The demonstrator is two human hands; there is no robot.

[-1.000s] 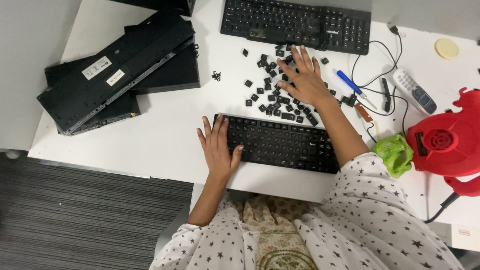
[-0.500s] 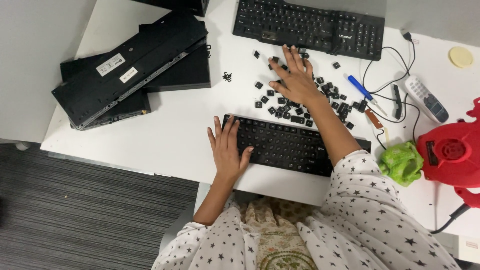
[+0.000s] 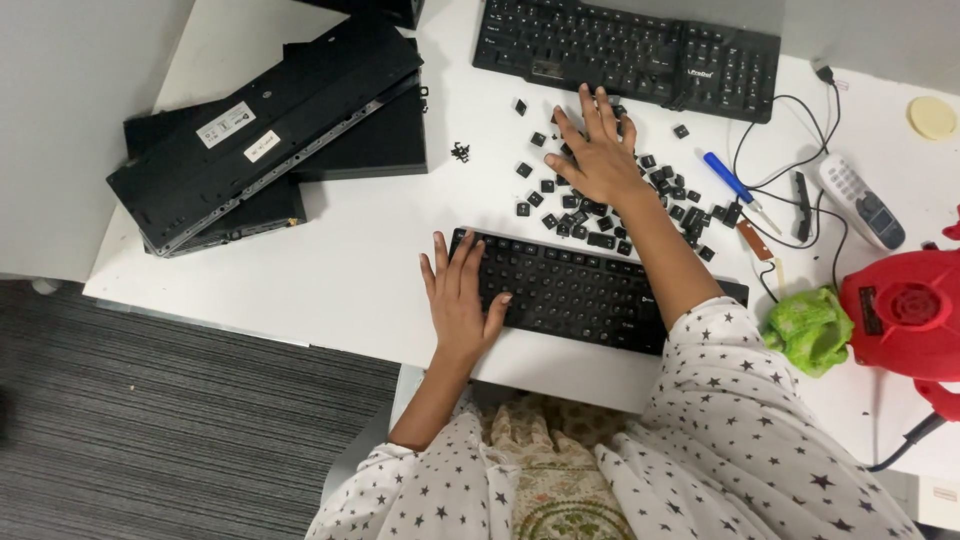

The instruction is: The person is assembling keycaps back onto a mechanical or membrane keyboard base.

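A black keyboard lies near the front edge of the white table. My left hand rests flat on its left end, fingers spread. Beyond it, several loose black keycaps are scattered on the table. My right hand reaches over that pile, fingers spread and touching the keycaps; whether it holds one is hidden.
A second black keyboard lies at the table's far edge. Stacked black keyboards lying face down sit at left. At right are a blue-handled tool, a remote, cables, a green cloth and a red blower.
My right hand has spread and shifted a little over the keycap pile. My left hand stays on the keyboard. The view has shifted, so everything sits further right in the frame.
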